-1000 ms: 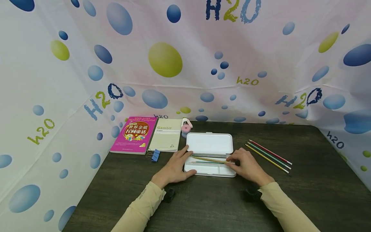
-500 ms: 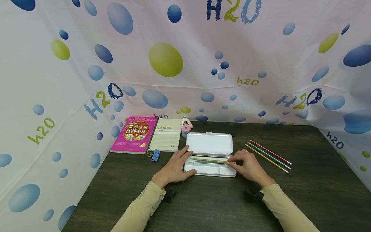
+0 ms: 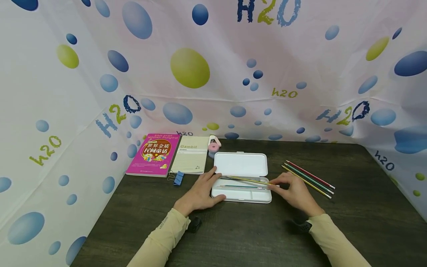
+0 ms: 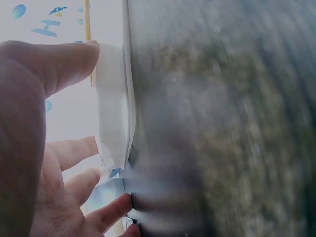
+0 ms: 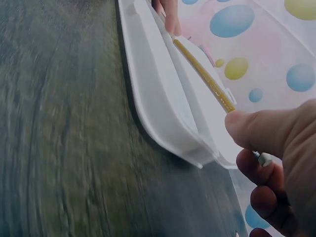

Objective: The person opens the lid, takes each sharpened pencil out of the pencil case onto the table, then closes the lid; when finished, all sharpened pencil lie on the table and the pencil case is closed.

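Note:
A white pencil case (image 3: 240, 164) lies open on the table, its lid folded back. My left hand (image 3: 201, 190) rests spread at the case's left end, thumb at the near edge and fingers at the left side. With thumb and fingers, my right hand (image 3: 295, 192) pinches a yellow pencil (image 5: 205, 75) near its white-tipped end. That pencil slants above the tray, its other end near the left hand's fingers. A bluish-green pencil (image 3: 242, 187) lies lengthwise inside the tray. In the left wrist view, the left thumb (image 4: 69, 61) is straight against the case.
Red, green and yellow pencils (image 3: 309, 178) lie side by side right of the case. At the back left are a pink book (image 3: 153, 155), a cream notebook (image 3: 191, 155), a blue binder clip (image 3: 178, 178) and a pink-and-white object (image 3: 213, 147). A patterned sheet hangs behind the table.
My right hand has moved a little to the right, drawing the yellow pencil with it and away from the bluish-green one. The left hand and the case stay in place.

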Motion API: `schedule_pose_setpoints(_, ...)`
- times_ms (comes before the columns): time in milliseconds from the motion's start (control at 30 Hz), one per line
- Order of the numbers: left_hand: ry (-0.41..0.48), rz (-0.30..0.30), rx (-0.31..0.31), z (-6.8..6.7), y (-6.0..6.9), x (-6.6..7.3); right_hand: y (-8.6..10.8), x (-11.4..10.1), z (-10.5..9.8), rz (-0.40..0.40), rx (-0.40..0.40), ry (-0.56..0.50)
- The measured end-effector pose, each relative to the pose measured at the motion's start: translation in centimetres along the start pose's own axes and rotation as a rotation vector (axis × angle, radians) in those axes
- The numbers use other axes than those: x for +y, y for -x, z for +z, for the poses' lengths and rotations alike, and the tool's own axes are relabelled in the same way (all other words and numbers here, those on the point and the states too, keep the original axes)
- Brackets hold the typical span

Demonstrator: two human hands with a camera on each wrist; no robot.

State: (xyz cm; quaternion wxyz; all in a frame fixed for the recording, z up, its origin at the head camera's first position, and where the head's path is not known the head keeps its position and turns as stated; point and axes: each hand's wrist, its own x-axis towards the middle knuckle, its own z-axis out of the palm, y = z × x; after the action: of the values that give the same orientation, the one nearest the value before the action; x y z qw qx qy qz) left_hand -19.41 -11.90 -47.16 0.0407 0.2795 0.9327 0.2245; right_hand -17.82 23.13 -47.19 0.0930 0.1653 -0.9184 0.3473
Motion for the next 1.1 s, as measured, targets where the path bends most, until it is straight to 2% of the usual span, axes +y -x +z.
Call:
schedule_pose_setpoints(200,0.002,0.003,0.002,-0.1,0.0,0.0,0.8,0.5,-1.0,0.050,0.016,-0.013)
schedule_pose_setpoints(467,0.002,0.002,0.001,0.0,0.0,-0.1,2.2,1.9,-3.1,0.056,0.142,0.033)
schedule_pose_setpoints(667,0.002,0.010,0.006,-0.1,0.0,0.0,3.6,3.6,-5.1,0.081,0.206,0.059)
schedule_pose_setpoints(833,0.000,0.010,0.007,-0.1,-0.1,0.0,5.1,5.1,-5.9,0.099,0.253,0.096)
schedule_pose_setpoints(1100,0.001,0.000,-0.001,-0.1,0.0,0.0,6.8,6.5,-6.9,0.189,0.301,0.167)
